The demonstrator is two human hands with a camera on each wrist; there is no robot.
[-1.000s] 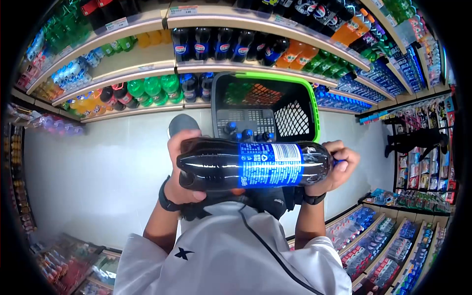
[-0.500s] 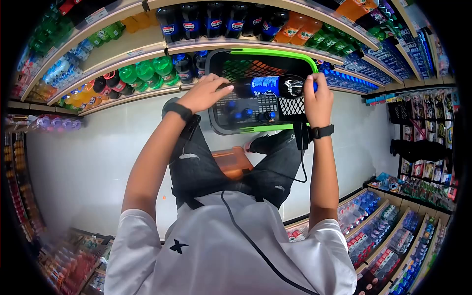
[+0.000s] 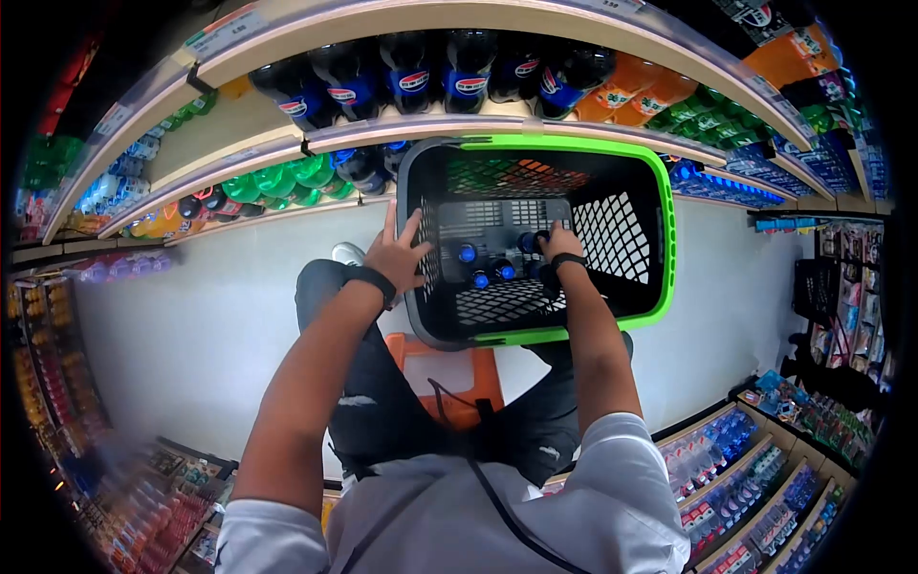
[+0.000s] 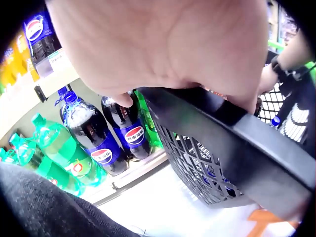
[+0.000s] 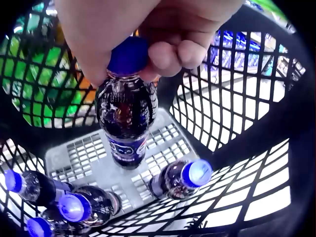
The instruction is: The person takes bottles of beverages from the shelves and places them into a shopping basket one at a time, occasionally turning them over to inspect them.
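My right hand [image 3: 561, 247] reaches down into the black basket [image 3: 413, 311] and grips a dark cola bottle [image 5: 126, 111] by its blue cap. That bottle is upright, its base close over the grey basket floor [image 5: 98, 154]. Around it stand several other blue-capped cola bottles, among them one cola bottle [image 5: 170, 181] at the right and another cola bottle [image 5: 101, 200] lower left. My left hand [image 3: 394, 263] rests over the basket's left rim [image 4: 217, 111], fingers spread to either side of it; in the left wrist view its palm covers part of that rim.
Behind the basket runs a shelf [image 3: 382, 129] with large cola bottles [image 3: 409, 77] and orange soda. Green soda bottles [image 4: 57, 143] fill the lower shelf. An orange stool [image 3: 469, 383] is between my legs. More shelving [image 3: 755, 459] stands behind at the right.
Earlier, both hands held the cola bottle sideways, first before my chest, then over the basket. Now it is upright inside, held by my right hand alone; my left moved to the rim.
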